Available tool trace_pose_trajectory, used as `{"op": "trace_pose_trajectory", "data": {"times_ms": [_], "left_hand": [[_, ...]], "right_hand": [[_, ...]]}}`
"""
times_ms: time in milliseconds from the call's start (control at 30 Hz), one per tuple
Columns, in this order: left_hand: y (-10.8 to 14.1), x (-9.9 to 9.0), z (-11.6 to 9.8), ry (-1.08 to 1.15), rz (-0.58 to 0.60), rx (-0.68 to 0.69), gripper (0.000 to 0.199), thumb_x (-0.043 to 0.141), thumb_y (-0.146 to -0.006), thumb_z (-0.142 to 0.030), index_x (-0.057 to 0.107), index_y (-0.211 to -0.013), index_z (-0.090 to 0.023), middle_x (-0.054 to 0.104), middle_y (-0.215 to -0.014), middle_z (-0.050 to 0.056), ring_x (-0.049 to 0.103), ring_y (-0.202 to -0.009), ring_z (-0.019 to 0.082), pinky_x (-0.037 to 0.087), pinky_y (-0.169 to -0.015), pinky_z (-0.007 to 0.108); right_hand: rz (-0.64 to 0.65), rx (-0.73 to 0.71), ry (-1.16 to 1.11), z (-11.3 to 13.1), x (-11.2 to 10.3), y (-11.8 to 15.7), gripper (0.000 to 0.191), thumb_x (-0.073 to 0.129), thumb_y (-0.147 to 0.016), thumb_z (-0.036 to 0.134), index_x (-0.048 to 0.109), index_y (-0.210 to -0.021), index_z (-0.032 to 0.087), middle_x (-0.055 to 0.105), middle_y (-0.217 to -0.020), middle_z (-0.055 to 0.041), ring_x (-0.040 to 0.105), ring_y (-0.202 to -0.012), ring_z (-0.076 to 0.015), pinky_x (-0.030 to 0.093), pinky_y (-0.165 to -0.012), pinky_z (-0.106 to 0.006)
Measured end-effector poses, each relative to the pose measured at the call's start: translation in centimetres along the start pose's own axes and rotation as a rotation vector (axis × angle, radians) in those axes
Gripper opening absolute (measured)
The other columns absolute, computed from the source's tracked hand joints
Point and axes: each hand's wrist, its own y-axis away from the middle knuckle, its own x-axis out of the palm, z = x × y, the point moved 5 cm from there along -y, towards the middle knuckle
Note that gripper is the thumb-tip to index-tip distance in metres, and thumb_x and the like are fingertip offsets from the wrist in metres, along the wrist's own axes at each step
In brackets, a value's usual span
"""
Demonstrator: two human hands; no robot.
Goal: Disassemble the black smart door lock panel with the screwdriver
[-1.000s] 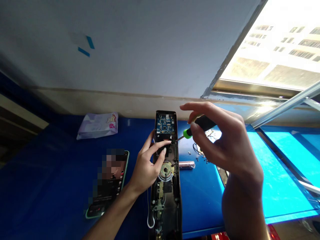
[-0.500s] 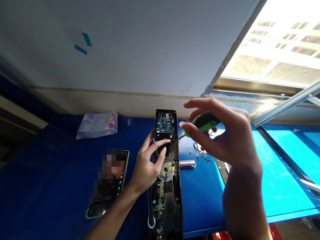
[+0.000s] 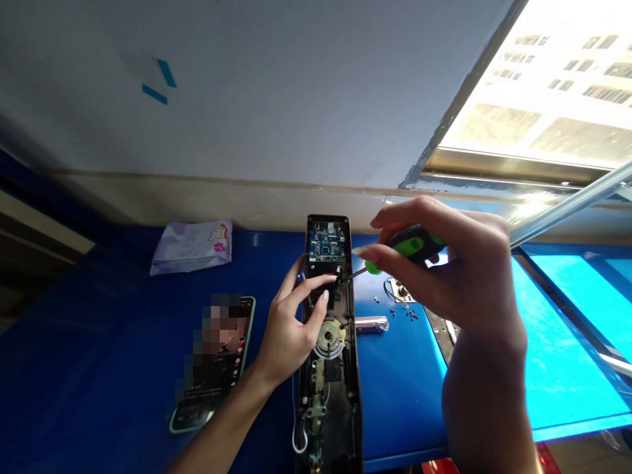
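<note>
A long black electronic door lock casing [image 3: 340, 408] lies open on the blue table, showing a blue circuit board [image 3: 326, 242] at its far end and a round metal spindle part [image 3: 328, 336] mid-length. My left hand [image 3: 292, 319] grips the casing at its left side, index finger and thumb down on a small black part inside. In my right hand [image 3: 459, 276] is a green and black screwdriver [image 3: 412, 247], held between thumb and fingers. Its shaft slants down left into the casing, just right of my left index fingertip. The exact tip contact is too small to make out.
Right of the casing lie several small black screws [image 3: 411, 315], a pinkish wrapped cylinder [image 3: 371, 324] and a small wired board [image 3: 402, 289]. On the left are a phone [image 3: 217, 375] and a lilac packet [image 3: 192, 247]. The wall [image 3: 247, 99] rises behind the table.
My right hand has shifted slightly right, and the screwdriver handle has turned and leans a little lower. The left hand and casing stay in place.
</note>
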Motion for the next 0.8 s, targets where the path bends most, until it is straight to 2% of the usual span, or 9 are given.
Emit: {"op": "trace_pose_trajectory", "data": {"times_ms": [67,167,233,400,467,500,667,733,800], "left_hand": [[0.01,0.01,0.02,0.003,0.003,-0.004,0.026,0.061,-0.101,-0.034,0.076,-0.122,-0.030,0.052,-0.161,0.006,0.051,-0.150,0.028,0.040,-0.128,0.052],[0.00,0.03,0.07,0.014,0.008,-0.020,0.026,0.061,-0.101,-0.034,0.076,-0.122,-0.030,0.052,-0.160,0.006,0.053,-0.148,0.028,0.041,-0.127,0.052],[-0.03,0.04,0.07,0.014,0.009,-0.024,0.026,0.061,-0.101,-0.034,0.076,-0.122,-0.030,0.051,-0.161,0.006,0.053,-0.148,0.028,0.041,-0.127,0.052],[-0.13,0.03,-0.05,-0.003,0.001,-0.013,0.025,0.062,-0.101,-0.034,0.076,-0.122,-0.030,0.052,-0.161,0.005,0.051,-0.150,0.028,0.040,-0.128,0.051],[-0.16,0.05,-0.08,0.001,0.004,-0.018,0.026,0.061,-0.101,-0.035,0.076,-0.122,-0.029,0.052,-0.160,0.006,0.051,-0.149,0.028,0.040,-0.128,0.051],[-0.16,0.06,-0.08,0.005,0.005,-0.022,0.026,0.061,-0.101,-0.035,0.076,-0.122,-0.029,0.052,-0.160,0.006,0.052,-0.148,0.028,0.041,-0.127,0.052],[-0.14,0.04,0.00,0.019,0.007,-0.029,0.026,0.061,-0.101,-0.036,0.076,-0.121,-0.030,0.053,-0.159,0.005,0.054,-0.147,0.028,0.042,-0.127,0.052],[-0.15,0.02,0.03,0.015,0.004,-0.023,0.025,0.061,-0.101,-0.035,0.076,-0.121,-0.030,0.053,-0.159,0.005,0.054,-0.146,0.028,0.042,-0.127,0.053],[-0.16,0.01,0.01,0.011,0.001,-0.013,0.025,0.061,-0.101,-0.035,0.076,-0.122,-0.030,0.052,-0.159,0.005,0.052,-0.148,0.028,0.040,-0.128,0.054]], "right_hand": [[-0.002,0.000,-0.006,-0.03,-0.05,0.03,0.010,0.073,-0.093,0.019,0.070,-0.101,0.023,0.072,-0.081,0.0028,0.062,-0.061,-0.0106,0.051,-0.054,-0.029],[0.040,-0.001,-0.084,0.11,-0.08,0.08,0.033,0.064,-0.090,0.009,0.066,-0.119,0.024,0.073,-0.097,-0.0002,0.069,-0.074,-0.0128,0.059,-0.066,-0.029],[0.056,-0.008,-0.102,0.25,-0.08,0.08,0.040,0.063,-0.086,0.007,0.063,-0.123,0.024,0.073,-0.104,-0.0022,0.071,-0.083,-0.0151,0.061,-0.073,-0.030],[0.019,0.000,-0.014,0.02,-0.06,-0.06,0.016,0.077,-0.092,0.026,0.068,-0.104,0.023,0.071,-0.082,0.0032,0.064,-0.062,-0.0107,0.054,-0.057,-0.028],[0.013,0.006,-0.011,-0.09,-0.10,-0.06,0.012,0.075,-0.095,0.027,0.068,-0.104,0.024,0.072,-0.081,0.0033,0.064,-0.060,-0.0107,0.053,-0.055,-0.028],[0.018,0.017,-0.020,-0.13,-0.14,-0.04,0.012,0.071,-0.096,0.024,0.068,-0.108,0.025,0.073,-0.084,0.0026,0.065,-0.062,-0.0112,0.054,-0.056,-0.028],[0.068,0.038,-0.100,0.11,-0.21,0.15,0.044,0.066,-0.084,0.008,0.064,-0.122,0.030,0.074,-0.108,-0.0029,0.073,-0.088,-0.0199,0.063,-0.074,-0.035],[0.073,0.039,-0.084,0.11,-0.11,0.15,0.039,0.069,-0.084,0.011,0.066,-0.118,0.029,0.074,-0.102,-0.0028,0.072,-0.083,-0.0197,0.063,-0.070,-0.035],[0.049,0.041,-0.045,-0.04,-0.09,0.10,0.022,0.074,-0.089,0.019,0.069,-0.109,0.027,0.074,-0.088,-0.0003,0.067,-0.068,-0.0155,0.059,-0.059,-0.033]]}}
